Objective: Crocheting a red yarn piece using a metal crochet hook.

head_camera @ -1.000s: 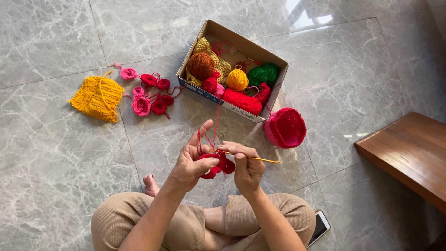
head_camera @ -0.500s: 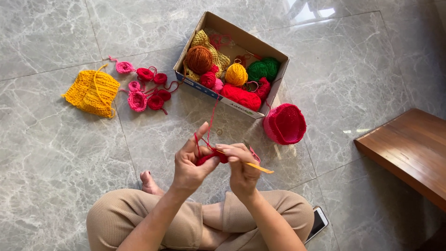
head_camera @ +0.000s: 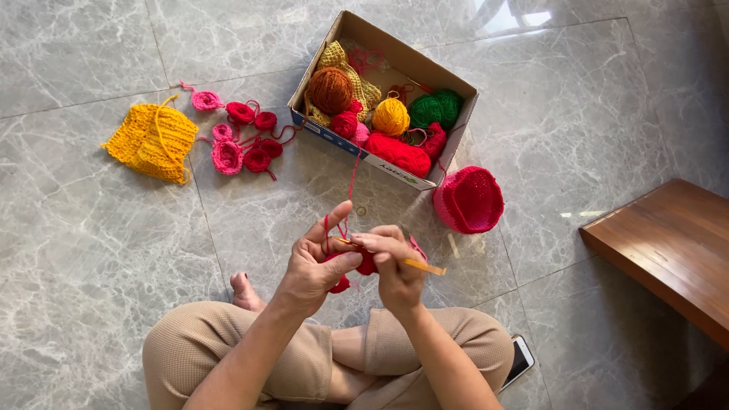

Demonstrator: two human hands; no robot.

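Head cam looked down at a grey marble tile floor (head_camera: pixel 99 250), glossy with window glare. Left hand (head_camera: pixel 315 266) pinched a small red crochet piece (head_camera: pixel 366 264) above the lap, right hand (head_camera: pixel 395 266) gripped a yellow hook (head_camera: pixel 422 266). Cardboard box (head_camera: pixel 456 83) of yarn balls sat ahead, wooden bench (head_camera: pixel 668 247) to the right.

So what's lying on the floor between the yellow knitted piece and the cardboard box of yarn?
In the head view, small red and pink crocheted flowers lie between the yellow knitted piece and the cardboard box.
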